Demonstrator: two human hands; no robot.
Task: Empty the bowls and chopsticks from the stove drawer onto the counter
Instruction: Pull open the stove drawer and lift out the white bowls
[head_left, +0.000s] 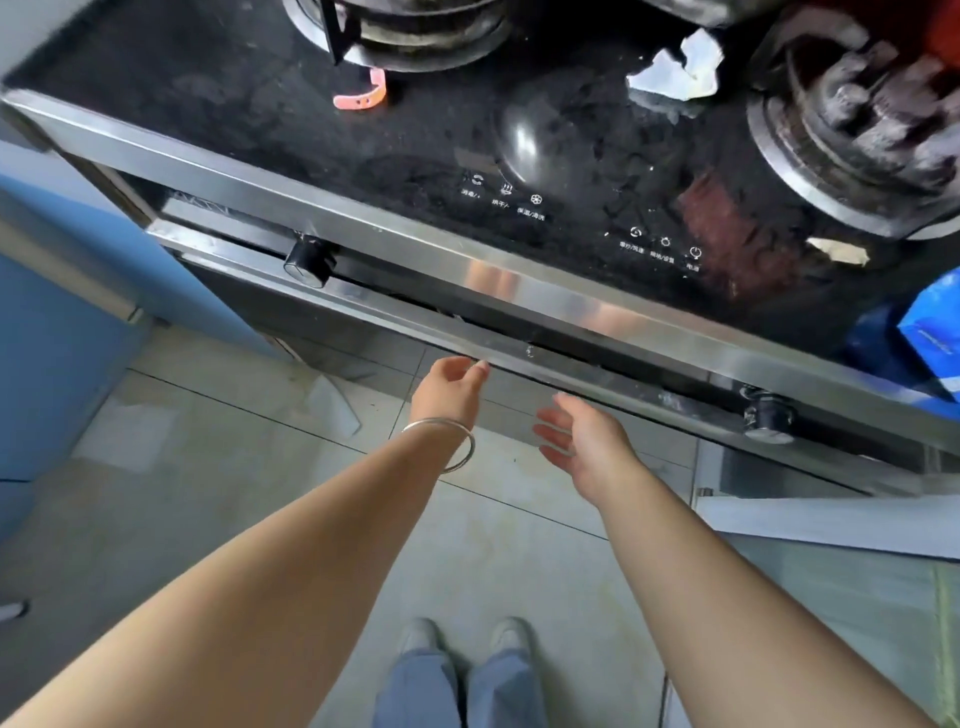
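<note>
The stove drawer (597, 371) runs as a steel-edged front under the black glass stove top; only a narrow dark gap shows above it, and no bowls or chopsticks are visible. My left hand (449, 392), with a silver bangle on the wrist, has its fingertips at the drawer's top edge, fingers apart, holding nothing. My right hand (582, 441) hovers just below the drawer edge, palm turned left, fingers spread and empty.
Two black knobs (306, 261) (768, 415) stick out of the stove front. On the stove top (291, 124) sit two burners (852, 130), a crumpled white paper (675, 65) and a pink strap (363, 96). A blue cabinet (67, 332) stands at left, a blue box (935, 332) at right. Tiled floor lies below.
</note>
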